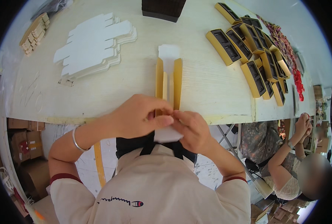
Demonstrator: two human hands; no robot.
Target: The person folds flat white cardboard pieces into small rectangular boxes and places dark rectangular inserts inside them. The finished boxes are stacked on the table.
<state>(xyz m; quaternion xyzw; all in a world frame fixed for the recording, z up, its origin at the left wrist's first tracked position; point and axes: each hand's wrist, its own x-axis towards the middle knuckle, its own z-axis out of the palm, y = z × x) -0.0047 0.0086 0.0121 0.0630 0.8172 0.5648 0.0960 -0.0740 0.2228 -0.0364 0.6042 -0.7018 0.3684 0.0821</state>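
A long, partly folded cardboard box [177, 84], gold outside and white inside, lies at the table's front edge with its long sides standing up. Its white far flap [169, 52] is spread flat. My left hand [140, 115] comes across from the left, thumb and fingers curled at the box's near end. My right hand [193, 128] pinches the same end from the right, its fingertips meeting the left ones. A white near flap [168, 135] hangs below my hands over the edge. The exact fold between my fingertips is hidden.
A stack of flat white box blanks [93, 43] lies at the left. Gold boxes with black inserts [253, 76] are piled at the right, by red ribbons [296, 74]. A dark block [163, 9] stands at the back. Another person [285, 160] sits at the right.
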